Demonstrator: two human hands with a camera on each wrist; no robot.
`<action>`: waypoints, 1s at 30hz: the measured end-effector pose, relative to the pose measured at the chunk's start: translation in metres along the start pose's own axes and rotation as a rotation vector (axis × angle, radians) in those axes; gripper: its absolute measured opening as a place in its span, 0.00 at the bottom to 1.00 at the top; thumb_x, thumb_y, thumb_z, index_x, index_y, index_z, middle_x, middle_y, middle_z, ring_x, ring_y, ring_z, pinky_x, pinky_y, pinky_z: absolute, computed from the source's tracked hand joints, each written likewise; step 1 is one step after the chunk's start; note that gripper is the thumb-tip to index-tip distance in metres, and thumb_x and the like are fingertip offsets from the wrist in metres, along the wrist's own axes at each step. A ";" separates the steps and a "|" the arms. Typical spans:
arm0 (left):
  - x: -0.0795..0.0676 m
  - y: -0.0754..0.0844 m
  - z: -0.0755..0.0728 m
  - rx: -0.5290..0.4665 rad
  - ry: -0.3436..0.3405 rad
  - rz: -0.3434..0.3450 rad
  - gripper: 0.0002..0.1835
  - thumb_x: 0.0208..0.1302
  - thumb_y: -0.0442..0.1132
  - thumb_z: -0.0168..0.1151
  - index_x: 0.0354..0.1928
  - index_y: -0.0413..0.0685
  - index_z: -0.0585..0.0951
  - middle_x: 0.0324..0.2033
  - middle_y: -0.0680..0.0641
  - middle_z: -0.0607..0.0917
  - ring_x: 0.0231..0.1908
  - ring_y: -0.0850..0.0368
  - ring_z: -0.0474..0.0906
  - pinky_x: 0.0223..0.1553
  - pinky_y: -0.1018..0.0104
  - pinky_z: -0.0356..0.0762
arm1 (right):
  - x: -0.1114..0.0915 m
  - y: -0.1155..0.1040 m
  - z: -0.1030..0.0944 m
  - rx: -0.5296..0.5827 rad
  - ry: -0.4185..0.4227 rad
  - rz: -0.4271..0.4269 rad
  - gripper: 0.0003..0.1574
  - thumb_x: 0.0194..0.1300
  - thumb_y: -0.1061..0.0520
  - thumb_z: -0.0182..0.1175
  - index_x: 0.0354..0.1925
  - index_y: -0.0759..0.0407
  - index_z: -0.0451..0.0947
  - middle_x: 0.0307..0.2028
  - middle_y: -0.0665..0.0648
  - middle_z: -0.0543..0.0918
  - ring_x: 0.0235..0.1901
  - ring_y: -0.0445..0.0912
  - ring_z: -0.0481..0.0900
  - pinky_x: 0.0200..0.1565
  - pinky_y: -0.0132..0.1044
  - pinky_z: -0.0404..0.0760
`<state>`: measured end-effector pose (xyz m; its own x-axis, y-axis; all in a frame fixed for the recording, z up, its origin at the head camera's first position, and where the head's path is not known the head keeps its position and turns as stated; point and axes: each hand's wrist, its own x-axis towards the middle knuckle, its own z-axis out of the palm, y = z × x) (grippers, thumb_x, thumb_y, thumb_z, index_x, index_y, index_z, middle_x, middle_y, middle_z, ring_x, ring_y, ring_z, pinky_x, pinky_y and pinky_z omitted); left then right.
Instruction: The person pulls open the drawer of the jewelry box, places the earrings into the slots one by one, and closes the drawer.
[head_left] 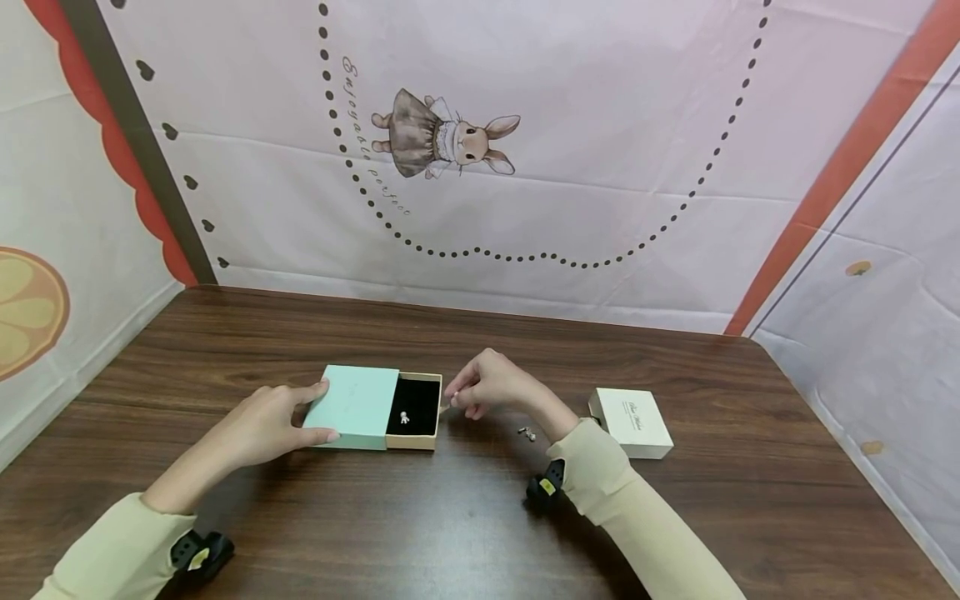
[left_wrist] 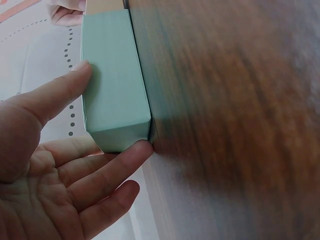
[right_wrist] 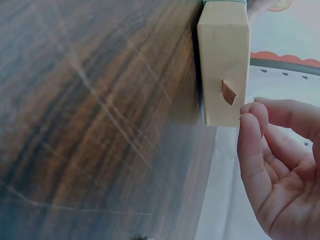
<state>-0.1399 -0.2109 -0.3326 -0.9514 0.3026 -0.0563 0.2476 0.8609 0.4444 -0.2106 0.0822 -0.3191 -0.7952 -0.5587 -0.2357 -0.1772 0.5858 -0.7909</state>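
Observation:
My left hand (head_left: pixel 262 425) grips the closed end of a mint-green box sleeve (head_left: pixel 352 406), thumb on one side and fingers at the end. A cream drawer (head_left: pixel 411 443) with a black lining sticks out of the sleeve's right side. On the lining lies a small silver figure-shaped charm (head_left: pixel 404 417). My right hand (head_left: pixel 491 387) is at the drawer's outer end, its fingers curled and the fingertips close together. Beside them, a short ribbon tab (right_wrist: pixel 229 93) stands out from the drawer front, apart from the fingertips. Nothing shows in the right hand's grasp.
Small silver jewellery (head_left: pixel 527 433) lies on the brown wooden table (head_left: pixel 450 533) near the right wrist. A cream-white box (head_left: pixel 636 423) with dark lettering sits to the right, beyond the right forearm. A printed cloth (head_left: pixel 600 150) hangs behind the table.

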 end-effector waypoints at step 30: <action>-0.001 0.001 0.002 -0.020 0.036 -0.015 0.45 0.49 0.58 0.65 0.62 0.34 0.64 0.15 0.51 0.69 0.12 0.64 0.51 0.19 0.68 0.57 | 0.007 -0.011 0.008 0.000 -0.034 -0.150 0.11 0.59 0.63 0.59 0.40 0.67 0.82 0.26 0.65 0.84 0.17 0.39 0.77 0.29 0.42 0.81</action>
<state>-0.1387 -0.2094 -0.3338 -0.9611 0.2745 -0.0312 0.2299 0.8570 0.4611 -0.2100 0.0672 -0.3162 -0.7396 -0.6596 -0.1339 -0.2923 0.4940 -0.8188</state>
